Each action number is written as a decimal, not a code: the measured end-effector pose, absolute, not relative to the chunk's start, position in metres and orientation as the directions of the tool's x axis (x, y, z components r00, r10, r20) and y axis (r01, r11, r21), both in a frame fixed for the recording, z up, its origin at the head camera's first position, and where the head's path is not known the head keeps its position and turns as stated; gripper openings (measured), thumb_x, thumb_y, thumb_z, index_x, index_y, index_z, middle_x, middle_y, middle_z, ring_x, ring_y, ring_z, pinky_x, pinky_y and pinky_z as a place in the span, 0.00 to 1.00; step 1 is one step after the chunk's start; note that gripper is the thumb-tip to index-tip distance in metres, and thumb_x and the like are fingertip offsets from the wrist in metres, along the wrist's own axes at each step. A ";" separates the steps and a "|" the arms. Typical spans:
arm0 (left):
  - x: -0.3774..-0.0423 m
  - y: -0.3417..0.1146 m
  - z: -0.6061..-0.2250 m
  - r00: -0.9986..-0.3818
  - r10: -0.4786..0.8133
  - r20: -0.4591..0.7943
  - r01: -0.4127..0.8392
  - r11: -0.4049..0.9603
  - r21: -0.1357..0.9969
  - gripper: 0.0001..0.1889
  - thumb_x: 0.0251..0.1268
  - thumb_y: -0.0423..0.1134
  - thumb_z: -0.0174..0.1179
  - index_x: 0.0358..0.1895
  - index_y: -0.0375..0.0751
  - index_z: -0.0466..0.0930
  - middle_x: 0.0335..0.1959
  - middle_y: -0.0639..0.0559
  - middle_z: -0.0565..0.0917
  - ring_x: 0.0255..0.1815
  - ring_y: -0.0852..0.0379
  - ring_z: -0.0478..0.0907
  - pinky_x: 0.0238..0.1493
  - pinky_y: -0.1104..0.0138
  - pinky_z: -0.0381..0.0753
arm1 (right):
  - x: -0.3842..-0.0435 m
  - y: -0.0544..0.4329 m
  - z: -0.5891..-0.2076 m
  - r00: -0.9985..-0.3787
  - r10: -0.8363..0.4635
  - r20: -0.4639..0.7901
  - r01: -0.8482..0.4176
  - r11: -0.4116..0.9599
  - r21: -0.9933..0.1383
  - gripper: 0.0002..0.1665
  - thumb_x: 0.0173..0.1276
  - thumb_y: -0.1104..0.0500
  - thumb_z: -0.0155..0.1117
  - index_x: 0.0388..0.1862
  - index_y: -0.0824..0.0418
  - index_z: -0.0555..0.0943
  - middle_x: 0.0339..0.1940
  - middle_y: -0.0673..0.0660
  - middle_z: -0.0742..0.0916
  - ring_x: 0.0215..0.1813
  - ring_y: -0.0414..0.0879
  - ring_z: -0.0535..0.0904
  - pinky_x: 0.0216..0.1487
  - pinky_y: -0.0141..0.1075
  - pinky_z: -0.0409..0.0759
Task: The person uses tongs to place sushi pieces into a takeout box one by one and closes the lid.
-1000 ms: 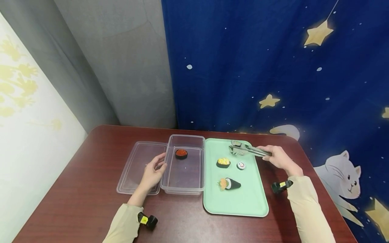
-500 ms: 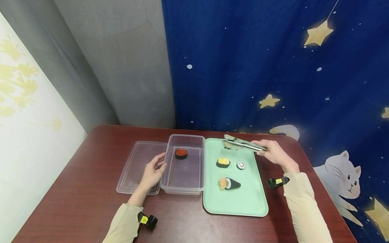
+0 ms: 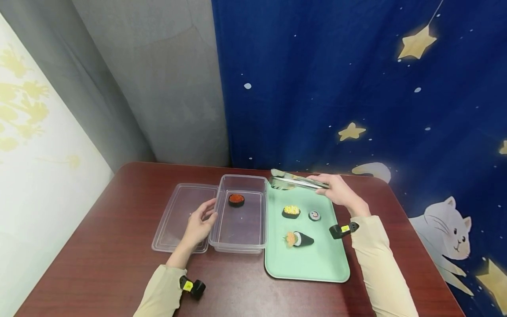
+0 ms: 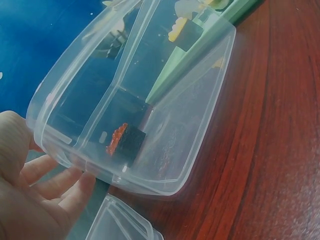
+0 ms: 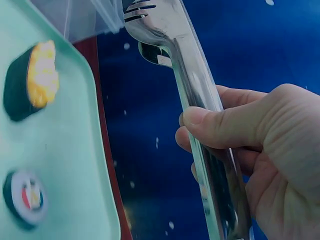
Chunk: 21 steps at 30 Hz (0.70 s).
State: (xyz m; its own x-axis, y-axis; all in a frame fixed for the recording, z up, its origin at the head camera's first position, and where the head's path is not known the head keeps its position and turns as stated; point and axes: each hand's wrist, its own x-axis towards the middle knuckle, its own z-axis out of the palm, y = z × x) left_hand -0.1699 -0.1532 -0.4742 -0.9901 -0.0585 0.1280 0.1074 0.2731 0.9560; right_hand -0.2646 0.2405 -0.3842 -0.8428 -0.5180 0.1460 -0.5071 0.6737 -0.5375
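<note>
My right hand (image 3: 334, 189) grips metal tongs (image 5: 192, 75) with a slotted, fork-like end. In the head view the tongs' tips overlap the top left corner of the mint-green tray (image 3: 309, 266), beside the clear plastic box (image 3: 241, 229). I cannot tell whether a piece sits between the tips. My left hand (image 3: 200, 226) rests its fingertips against the box's left side. Inside the box lies one dark-wrapped sushi piece with red roe (image 4: 127, 142). On the tray are a corn-topped sushi (image 3: 291, 212), a small round sushi roll (image 3: 314, 215) and a cone-shaped hand roll (image 3: 299, 239).
A clear lid (image 3: 184, 211) lies flat left of the box, partly under my left hand. Box and tray stand side by side on a reddish-brown table (image 3: 111, 229). Behind it hang a grey curtain and a blue, star-patterned curtain (image 3: 285, 88).
My right hand has carried the tongs up and leftward from the tray's far right part to its top left corner near the box. The left hand and the box stay put.
</note>
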 end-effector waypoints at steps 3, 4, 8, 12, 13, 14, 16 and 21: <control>-0.170 -0.153 -0.474 -0.990 -0.059 0.130 0.110 0.271 0.956 0.22 0.62 0.24 0.55 0.61 0.30 0.69 0.59 0.31 0.73 0.57 0.37 0.73 0.57 0.49 0.74 | -0.266 0.229 -0.384 -0.839 -0.529 0.126 -0.506 0.673 -0.540 0.28 0.58 0.73 0.64 0.59 0.65 0.76 0.50 0.65 0.82 0.38 0.51 0.74 0.36 0.39 0.74; -0.170 -0.153 -0.474 -0.990 -0.059 0.130 0.109 0.270 0.957 0.22 0.62 0.24 0.55 0.61 0.30 0.69 0.59 0.31 0.73 0.57 0.37 0.73 0.57 0.49 0.74 | -0.267 0.225 -0.384 -0.834 -0.537 0.125 -0.512 0.671 -0.536 0.28 0.58 0.73 0.64 0.59 0.65 0.76 0.50 0.66 0.82 0.39 0.51 0.74 0.37 0.39 0.74; -0.170 -0.152 -0.474 -0.988 -0.058 0.142 0.120 0.280 0.952 0.22 0.62 0.24 0.55 0.61 0.28 0.69 0.58 0.30 0.73 0.56 0.36 0.73 0.57 0.49 0.74 | -0.269 0.211 -0.384 -0.804 -0.580 0.130 -0.553 0.651 -0.520 0.28 0.57 0.72 0.65 0.58 0.64 0.77 0.47 0.63 0.84 0.38 0.49 0.74 0.38 0.40 0.74; -0.170 -0.152 -0.473 -0.988 -0.055 0.143 0.123 0.281 0.952 0.22 0.62 0.24 0.55 0.61 0.28 0.69 0.58 0.30 0.73 0.56 0.36 0.73 0.56 0.49 0.75 | -0.272 0.198 -0.387 -0.777 -0.616 0.130 -0.580 0.620 -0.528 0.28 0.56 0.73 0.65 0.58 0.64 0.78 0.46 0.61 0.85 0.36 0.47 0.73 0.37 0.40 0.75; -0.170 -0.152 -0.473 -0.989 -0.055 0.140 0.120 0.277 0.953 0.22 0.62 0.24 0.55 0.61 0.28 0.69 0.59 0.31 0.73 0.56 0.36 0.73 0.57 0.49 0.74 | -0.272 0.195 -0.388 -0.772 -0.622 0.129 -0.583 0.614 -0.532 0.28 0.56 0.73 0.65 0.58 0.64 0.78 0.46 0.60 0.85 0.37 0.46 0.74 0.38 0.41 0.76; -0.170 -0.152 -0.473 -0.989 -0.052 0.140 0.120 0.277 0.953 0.22 0.62 0.24 0.55 0.61 0.28 0.69 0.59 0.31 0.73 0.56 0.36 0.73 0.57 0.49 0.75 | -0.273 0.192 -0.388 -0.768 -0.627 0.126 -0.585 0.608 -0.537 0.28 0.55 0.73 0.65 0.58 0.64 0.78 0.47 0.60 0.84 0.38 0.47 0.74 0.39 0.41 0.77; -0.170 -0.153 -0.473 -0.990 -0.049 0.131 0.113 0.268 0.957 0.22 0.62 0.24 0.55 0.61 0.29 0.69 0.59 0.32 0.73 0.57 0.37 0.73 0.57 0.50 0.74 | -0.275 0.187 -0.390 -0.760 -0.639 0.121 -0.592 0.602 -0.537 0.28 0.55 0.73 0.65 0.58 0.65 0.77 0.48 0.61 0.84 0.40 0.47 0.75 0.40 0.42 0.78; -0.170 -0.154 -0.474 -0.990 -0.044 0.131 0.115 0.267 0.957 0.22 0.63 0.24 0.54 0.61 0.29 0.69 0.60 0.32 0.72 0.57 0.37 0.72 0.57 0.50 0.74 | -0.279 0.175 -0.392 -0.735 -0.671 0.100 -0.613 0.594 -0.521 0.28 0.55 0.74 0.64 0.58 0.68 0.77 0.50 0.62 0.83 0.42 0.49 0.77 0.42 0.42 0.79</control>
